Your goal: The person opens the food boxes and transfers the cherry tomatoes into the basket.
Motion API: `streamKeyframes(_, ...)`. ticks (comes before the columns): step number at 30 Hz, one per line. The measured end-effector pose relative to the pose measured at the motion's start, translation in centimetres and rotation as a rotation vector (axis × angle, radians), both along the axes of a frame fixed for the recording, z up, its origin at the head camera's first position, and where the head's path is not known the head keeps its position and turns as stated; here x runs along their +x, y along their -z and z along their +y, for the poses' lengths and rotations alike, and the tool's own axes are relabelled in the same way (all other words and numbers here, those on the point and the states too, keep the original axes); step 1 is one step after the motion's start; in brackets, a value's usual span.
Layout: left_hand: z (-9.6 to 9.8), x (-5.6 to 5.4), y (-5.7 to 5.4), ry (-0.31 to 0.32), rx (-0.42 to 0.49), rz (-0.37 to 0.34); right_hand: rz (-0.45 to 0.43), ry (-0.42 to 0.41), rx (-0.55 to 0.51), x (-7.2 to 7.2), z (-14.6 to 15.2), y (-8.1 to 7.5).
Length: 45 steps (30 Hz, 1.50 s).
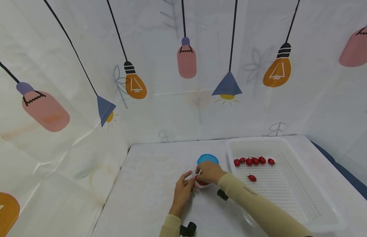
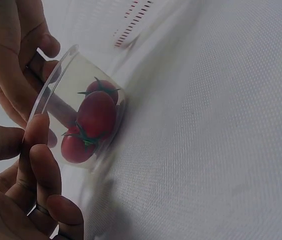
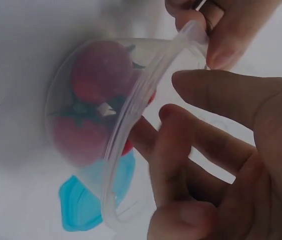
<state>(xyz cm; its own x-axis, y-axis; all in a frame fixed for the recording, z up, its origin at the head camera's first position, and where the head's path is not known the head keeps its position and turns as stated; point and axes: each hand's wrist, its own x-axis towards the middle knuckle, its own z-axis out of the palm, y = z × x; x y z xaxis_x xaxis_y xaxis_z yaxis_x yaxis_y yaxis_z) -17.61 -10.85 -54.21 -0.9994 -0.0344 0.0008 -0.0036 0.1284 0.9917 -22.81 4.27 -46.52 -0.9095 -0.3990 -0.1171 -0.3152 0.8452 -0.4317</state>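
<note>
A small clear plastic cup (image 2: 88, 69) stands on the white cloth with several cherry tomatoes (image 2: 97, 114) at its bottom, green stems still on. My left hand (image 1: 182, 191) pinches the cup's rim between thumb and forefinger. Over the mouth of the cup is my right hand (image 1: 210, 171); in the right wrist view its thumb and forefinger are apart, and one finger dips inside toward the tomatoes. Nothing shows between its fingertips. Just behind the cup lies a round blue lid (image 1: 207, 158), partly covered by the right hand in the head view.
On the right stands a large white perforated tray (image 1: 312, 194). A row of cherry tomatoes (image 1: 255, 161) lies toward its back left, with a single tomato (image 1: 252, 178) nearer. My right forearm crosses the tray's near-left edge. A printed white curtain (image 1: 171, 112) hangs behind the table.
</note>
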Motion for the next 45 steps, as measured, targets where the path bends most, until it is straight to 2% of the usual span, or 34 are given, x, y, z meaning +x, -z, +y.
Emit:
streamKeyframes(3, 0.0, 0.0, 0.0, 0.003, 0.003, -0.003, 0.017, 0.012, 0.04, 0.3, -0.4, 0.1)
streamKeyframes(8, -0.1, 0.0, 0.0, 0.007, 0.008, -0.011, -0.017, 0.017, 0.055, 0.6, -0.6, 0.4)
streamKeyframes(15, -0.1, 0.0, 0.0, 0.005, 0.006, -0.004, -0.02, 0.014, 0.033, 0.6, -0.7, 0.7)
streamKeyframes(22, 0.1, 0.2, -0.2, -0.014, 0.002, -0.013, -0.056, 0.046, 0.004, 0.4, -0.6, 0.7)
streamKeyframes(25, 0.2, 0.5, -1.1, -0.014, 0.002, -0.015, -0.06, 0.052, -0.012, 0.4, -0.5, 0.8)
streamKeyframes(30, 0.3, 1.8, -3.7, 0.002, 0.019, -0.003, -0.044, 0.047, -0.018, 0.3, -0.4, 0.8)
streamKeyframes(32, 0.3, 1.9, -4.0, 0.002, 0.017, 0.002, -0.043, 0.046, -0.022, 0.3, -0.4, 0.8)
streamKeyframes(34, 0.3, 1.6, -3.4, -0.003, 0.01, 0.007, -0.05, 0.049, -0.03, 0.2, -0.4, 0.7)
streamKeyframes(40, 0.1, 0.3, -0.6, -0.025, -0.005, 0.011, -0.074, 0.051, -0.058, 0.2, -0.4, 0.5)
streamKeyframes(45, -0.1, 0.2, -0.1, -0.012, 0.001, 0.006, -0.057, 0.049, -0.067, 0.1, -0.1, 0.4)
